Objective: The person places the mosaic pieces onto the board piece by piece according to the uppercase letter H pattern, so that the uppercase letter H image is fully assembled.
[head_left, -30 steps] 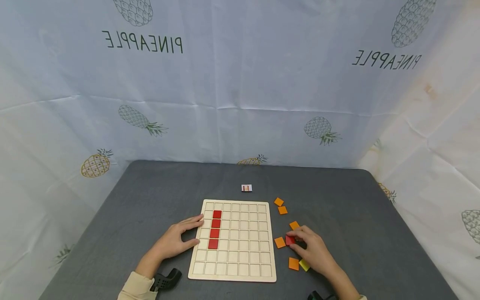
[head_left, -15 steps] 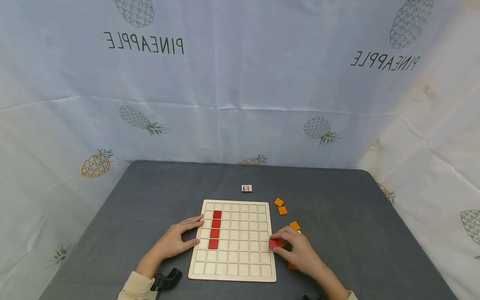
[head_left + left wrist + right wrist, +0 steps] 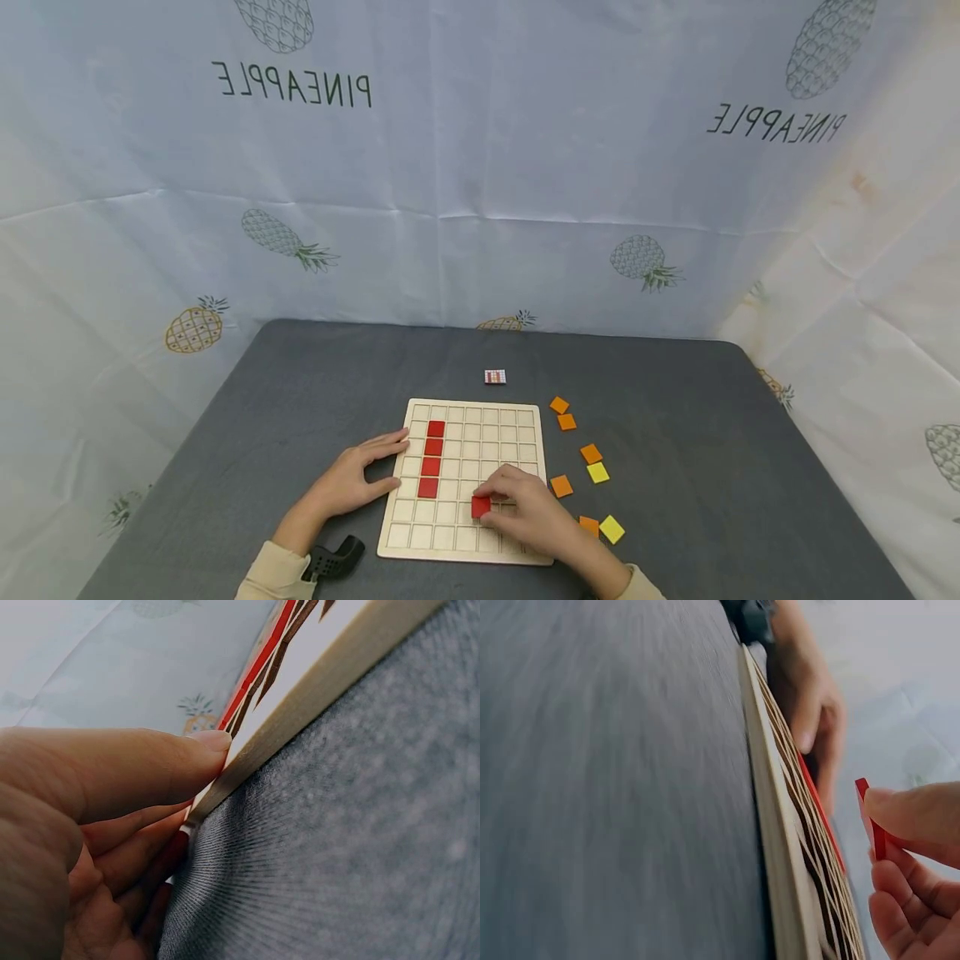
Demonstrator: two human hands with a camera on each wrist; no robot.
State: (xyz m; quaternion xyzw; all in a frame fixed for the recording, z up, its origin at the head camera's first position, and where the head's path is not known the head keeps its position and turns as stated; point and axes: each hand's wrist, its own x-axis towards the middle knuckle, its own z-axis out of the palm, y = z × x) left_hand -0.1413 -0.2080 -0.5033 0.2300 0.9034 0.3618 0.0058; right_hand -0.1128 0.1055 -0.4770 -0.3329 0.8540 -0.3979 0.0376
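A pale wooden grid board lies on the grey table, with a column of red square tiles set in its left part. My left hand rests at the board's left edge, thumb and fingertips touching the rim, as the left wrist view also shows. Over the lower middle of the board, my right hand pinches a red square tile between thumb and fingers. In the right wrist view that tile is held clear of the board's surface.
Orange tiles and two yellow tiles lie scattered on the table right of the board. A small patterned card sits behind the board. A pineapple-print curtain hangs past the table's far edge.
My right hand has carried the red tile from among the loose tiles leftward over the board, uncovering yellow and orange tiles. My left hand has stayed at the board's edge.
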